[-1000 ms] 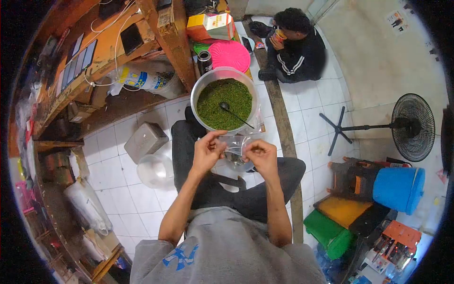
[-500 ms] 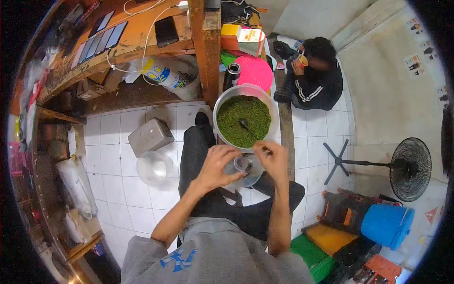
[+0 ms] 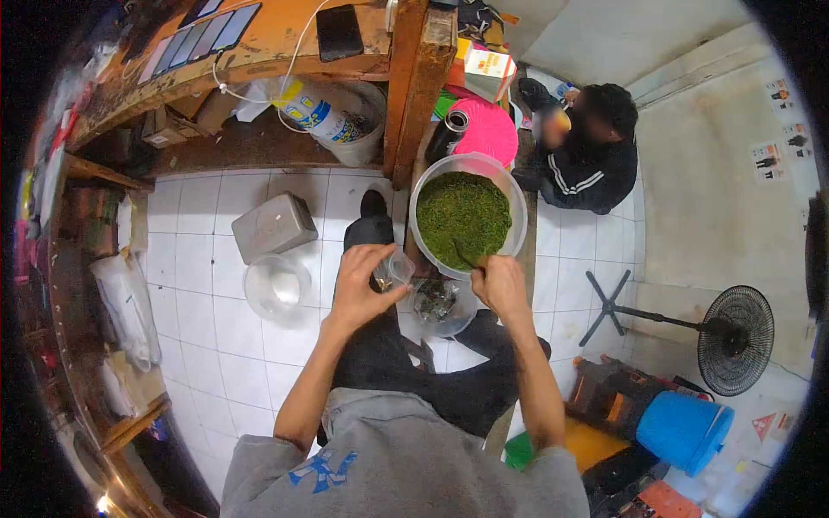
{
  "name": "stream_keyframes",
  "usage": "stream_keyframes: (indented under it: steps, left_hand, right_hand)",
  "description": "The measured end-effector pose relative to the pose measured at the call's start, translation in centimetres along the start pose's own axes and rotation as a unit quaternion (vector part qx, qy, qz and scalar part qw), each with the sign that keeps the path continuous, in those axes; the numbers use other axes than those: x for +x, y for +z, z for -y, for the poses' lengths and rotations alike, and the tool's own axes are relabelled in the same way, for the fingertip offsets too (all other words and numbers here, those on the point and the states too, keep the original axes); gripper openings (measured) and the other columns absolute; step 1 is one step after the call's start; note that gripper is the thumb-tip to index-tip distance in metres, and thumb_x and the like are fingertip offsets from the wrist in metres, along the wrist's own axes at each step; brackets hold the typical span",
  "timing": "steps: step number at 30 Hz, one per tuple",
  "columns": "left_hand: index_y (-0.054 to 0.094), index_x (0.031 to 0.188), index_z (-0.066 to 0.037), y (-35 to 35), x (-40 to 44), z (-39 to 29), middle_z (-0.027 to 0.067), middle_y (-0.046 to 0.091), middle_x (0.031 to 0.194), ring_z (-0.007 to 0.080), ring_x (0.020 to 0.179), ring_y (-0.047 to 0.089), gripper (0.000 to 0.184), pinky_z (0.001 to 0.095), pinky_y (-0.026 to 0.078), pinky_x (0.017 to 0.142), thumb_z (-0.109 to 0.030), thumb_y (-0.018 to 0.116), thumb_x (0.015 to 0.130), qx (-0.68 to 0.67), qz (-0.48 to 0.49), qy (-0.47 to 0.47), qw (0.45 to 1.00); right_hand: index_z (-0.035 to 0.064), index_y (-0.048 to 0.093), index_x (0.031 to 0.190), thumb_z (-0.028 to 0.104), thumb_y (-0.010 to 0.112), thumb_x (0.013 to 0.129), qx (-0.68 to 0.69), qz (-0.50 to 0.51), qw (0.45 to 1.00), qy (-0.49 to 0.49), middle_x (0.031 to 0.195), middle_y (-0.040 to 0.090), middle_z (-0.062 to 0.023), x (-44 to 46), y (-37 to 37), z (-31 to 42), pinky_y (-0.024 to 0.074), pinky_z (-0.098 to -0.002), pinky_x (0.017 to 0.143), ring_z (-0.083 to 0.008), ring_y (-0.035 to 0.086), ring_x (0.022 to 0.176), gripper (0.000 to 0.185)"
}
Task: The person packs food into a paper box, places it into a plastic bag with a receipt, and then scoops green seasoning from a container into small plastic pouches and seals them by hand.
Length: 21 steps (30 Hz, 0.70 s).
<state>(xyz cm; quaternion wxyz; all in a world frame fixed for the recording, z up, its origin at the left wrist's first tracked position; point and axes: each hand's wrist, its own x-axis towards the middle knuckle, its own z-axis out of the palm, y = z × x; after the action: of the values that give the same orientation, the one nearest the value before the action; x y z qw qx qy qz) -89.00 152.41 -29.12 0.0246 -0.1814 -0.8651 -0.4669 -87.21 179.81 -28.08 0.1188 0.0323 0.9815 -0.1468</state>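
My left hand is closed round a small clear plastic cup, held left of the big white bowl. My right hand grips the handle end of a dark spoon at the bowl's near edge. The spoon's head dips into finely chopped green stuff, which fills much of the bowl. Below, between the hands, stands a clear tub with dark and clear bits inside that I cannot make out.
A pink lid and a dark tumbler stand behind the bowl. A seated person holds a cup at the right. On the floor are a grey metal box, a translucent tub and a black fan.
My left hand has carried the cup leftward, away from above the clear tub. My right hand now holds the spoon, which lay loose in the green stuff before. The view has shifted slightly.
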Motion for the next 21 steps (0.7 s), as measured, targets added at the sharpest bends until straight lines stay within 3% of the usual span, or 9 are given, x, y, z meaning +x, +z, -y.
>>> stream_keyframes:
  steps: [3, 6, 8, 9, 12, 14, 16, 20, 21]
  left_hand:
    - [0.068, 0.12, -0.005, 0.1, 1.0, 0.0, 0.0124, 0.067, 0.113, 0.0317, 0.109, 0.06, 0.063, 0.0414, 0.046, 0.098, -0.021, 0.089, 0.063, 0.003, -0.015, -0.001, 1.0]
    - [0.068, 0.119, -0.005, -0.2, 2.2, 0.1, 0.0124, 0.067, 0.112, 0.0314, 0.109, 0.06, 0.062, 0.0416, 0.046, 0.098, -0.02, 0.089, 0.063, 0.02, -0.03, 0.01, 0.999]
    - [0.068, 0.119, -0.005, -0.2, 3.2, 0.1, 0.0123, 0.067, 0.111, 0.0313, 0.108, 0.06, 0.062, 0.0419, 0.046, 0.097, -0.02, 0.088, 0.062, 0.027, -0.041, 0.021, 0.999]
    - [0.068, 0.119, -0.005, -0.2, 3.9, 0.1, 0.0121, 0.067, 0.11, 0.0312, 0.107, 0.06, 0.062, 0.0419, 0.046, 0.097, -0.02, 0.088, 0.062, 0.029, -0.043, 0.024, 0.998]
    - [0.068, 0.118, -0.005, 0.9, 6.2, -1.0, 0.0117, 0.067, 0.107, 0.0314, 0.105, 0.061, 0.061, 0.0423, 0.045, 0.095, -0.021, 0.087, 0.062, 0.017, -0.047, 0.032, 0.998]
    - [0.068, 0.116, -0.005, 2.4, 7.9, -2.1, 0.012, 0.067, 0.108, 0.0322, 0.103, 0.061, 0.058, 0.0425, 0.045, 0.095, -0.023, 0.086, 0.064, 0.029, -0.031, 0.058, 0.997]
    - [0.068, 0.115, -0.005, 4.8, 9.5, -2.8, 0.0126, 0.067, 0.108, 0.0331, 0.104, 0.06, 0.057, 0.0435, 0.045, 0.094, -0.027, 0.085, 0.065, 0.045, -0.009, 0.066, 0.997]
    - [0.067, 0.116, -0.003, 10.0, 11.2, -2.9, 0.0128, 0.065, 0.108, 0.0325, 0.106, 0.058, 0.061, 0.0442, 0.043, 0.094, -0.03, 0.084, 0.064, 0.07, 0.021, 0.059, 0.996]
    - [0.067, 0.116, -0.003, 10.9, 11.4, -2.9, 0.0131, 0.065, 0.109, 0.0325, 0.107, 0.058, 0.061, 0.0444, 0.042, 0.095, -0.029, 0.085, 0.064, 0.069, 0.016, 0.051, 0.996]
  right_hand:
    - [0.0024, 0.076, 0.083, 0.013, 0.068, 0.073, 0.11, -0.034, 0.993, 0.02, 0.076, 0.067, -0.0265, 1.8, 3.3, -0.9, 0.0557, -0.0487, 0.072, -0.042, 0.069, 0.074, 0.017]
    - [0.004, 0.078, 0.09, 0.015, 0.068, 0.076, 0.253, -0.07, 0.965, 0.027, 0.075, 0.071, -0.022, 3.4, 5.0, -1.8, 0.056, -0.0431, 0.07, -0.0343, 0.071, 0.07, 0.021]
    - [0.0027, 0.078, 0.093, 0.018, 0.07, 0.079, 0.352, -0.003, 0.928, 0.123, 0.074, 0.073, -0.0173, 3.7, 4.2, -2.3, 0.055, -0.0372, 0.067, -0.0236, 0.071, 0.067, 0.023]
    - [0.0027, 0.078, 0.093, 0.018, 0.07, 0.079, 0.352, -0.009, 0.928, 0.123, 0.074, 0.073, -0.0173, 3.5, 3.7, -2.8, 0.055, -0.0372, 0.067, -0.0236, 0.071, 0.067, 0.023]
    - [-0.002, 0.077, 0.1, 0.011, 0.071, 0.085, 0.48, -0.004, 0.86, 0.171, 0.075, 0.074, -0.0096, 2.3, 1.8, -4.6, 0.0495, -0.0278, 0.054, -0.0127, 0.063, 0.057, 0.021]
    - [-0.0018, 0.076, 0.104, 0.006, 0.07, 0.086, 0.448, -0.029, 0.877, 0.172, 0.075, 0.073, -0.0089, 1.3, -0.8, -4.6, 0.0462, -0.0248, 0.05, -0.0109, 0.06, 0.053, 0.02]
    - [-0.0019, 0.076, 0.104, 0.007, 0.07, 0.086, 0.485, -0.071, 0.856, 0.165, 0.075, 0.073, -0.0084, 0.2, -2.6, -4.4, 0.047, -0.0251, 0.05, -0.0111, 0.061, 0.054, 0.02]
    - [0.0034, 0.076, 0.108, 0.01, 0.071, 0.086, 0.338, -0.175, 0.915, 0.134, 0.085, 0.075, -0.0135, -1.3, -1.9, -4.5, 0.0516, -0.0326, 0.057, -0.0175, 0.068, 0.064, 0.024]
    - [0.0048, 0.075, 0.109, 0.009, 0.071, 0.084, 0.304, -0.241, 0.919, 0.073, 0.09, 0.074, -0.0168, -1.6, -1.4, -4.0, 0.0531, -0.0351, 0.063, -0.0231, 0.07, 0.07, 0.025]
